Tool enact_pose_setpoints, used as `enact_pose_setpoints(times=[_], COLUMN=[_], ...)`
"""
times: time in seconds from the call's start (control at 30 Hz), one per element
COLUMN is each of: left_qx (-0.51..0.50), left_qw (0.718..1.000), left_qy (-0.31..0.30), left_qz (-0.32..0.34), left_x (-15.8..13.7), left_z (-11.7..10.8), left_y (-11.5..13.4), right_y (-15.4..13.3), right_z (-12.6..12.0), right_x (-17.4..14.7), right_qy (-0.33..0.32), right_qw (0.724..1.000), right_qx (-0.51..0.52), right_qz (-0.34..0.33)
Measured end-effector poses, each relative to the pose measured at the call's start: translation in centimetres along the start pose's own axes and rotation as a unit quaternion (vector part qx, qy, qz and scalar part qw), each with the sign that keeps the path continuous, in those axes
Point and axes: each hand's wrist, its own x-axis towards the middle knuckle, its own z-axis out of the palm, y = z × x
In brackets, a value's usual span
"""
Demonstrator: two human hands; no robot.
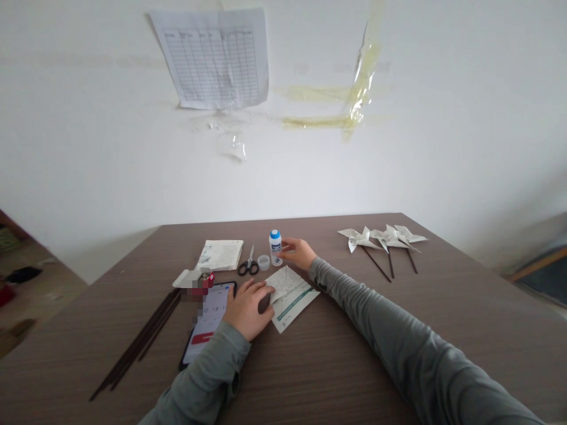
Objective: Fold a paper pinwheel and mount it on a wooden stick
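My right hand [301, 254] reaches across the table with its thumb and fingertips on the side of a small white bottle [276, 251] with a blue top, which stands upright. Below it, a square of printed paper [292, 307] with a green band lies partly folded, one flap raised. My left hand [251, 307] is at the paper's left side, fingers and thumb curled together on its edge. A small clear cap [263, 262] sits just left of the bottle. Beside the cap lie scissors [248, 266] with black handles.
A stack of cut paper squares [220, 255] lies behind the left hand. A phone [208, 321] lies under the left forearm, beside thin dark sticks [137, 342] and a small red box [204, 282]. Several paper pinwheels [363, 238] on sticks rest at the right.
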Motion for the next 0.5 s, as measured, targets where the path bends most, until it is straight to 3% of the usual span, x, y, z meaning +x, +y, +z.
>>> enact_pose_setpoints(times=[0.3, 0.5], left_qx=[-0.006, 0.002], left_qw=[1.000, 1.000], left_qy=[0.017, 0.012], left_qz=[0.004, 0.015], left_x=[-0.1, -0.3], left_z=[0.0, 0.2], left_y=[0.1, 0.7], right_y=[1.2, 2.4], right_z=[-1.4, -4.3], right_x=[-0.3, -3.7], right_qy=[-0.009, 0.018], right_qw=[1.000, 0.999], right_qx=[-0.016, -0.042], right_qz=[0.004, -0.013])
